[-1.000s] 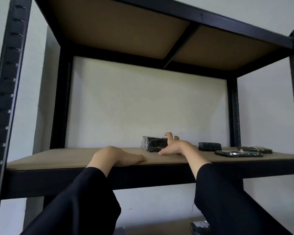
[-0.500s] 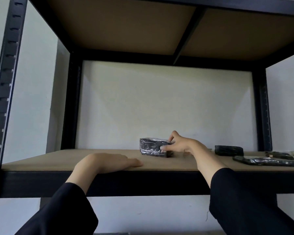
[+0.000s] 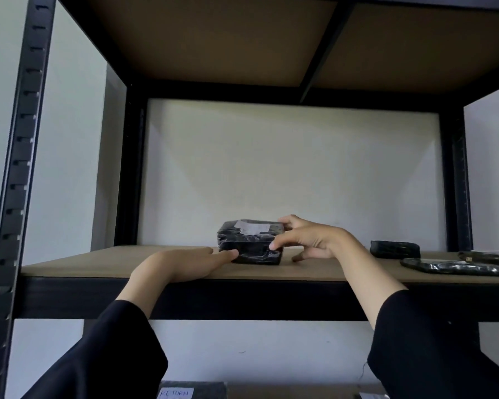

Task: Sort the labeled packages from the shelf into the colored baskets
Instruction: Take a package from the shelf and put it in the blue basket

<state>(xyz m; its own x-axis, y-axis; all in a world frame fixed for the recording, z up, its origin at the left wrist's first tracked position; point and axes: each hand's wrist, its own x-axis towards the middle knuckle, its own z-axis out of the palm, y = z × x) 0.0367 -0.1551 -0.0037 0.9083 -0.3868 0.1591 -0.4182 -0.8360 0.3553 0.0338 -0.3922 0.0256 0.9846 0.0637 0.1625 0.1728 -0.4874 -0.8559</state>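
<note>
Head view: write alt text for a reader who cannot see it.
The right hand grips a black wrapped package on a shelf, while the left hand lies flat on the board, fingertips at the package's side. Three more dark packages lie to the right.

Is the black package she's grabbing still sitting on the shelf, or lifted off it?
On the shelf. The black package rests flat on the board, with the right hand gripping its right end and the left hand touching its front corner.
</note>
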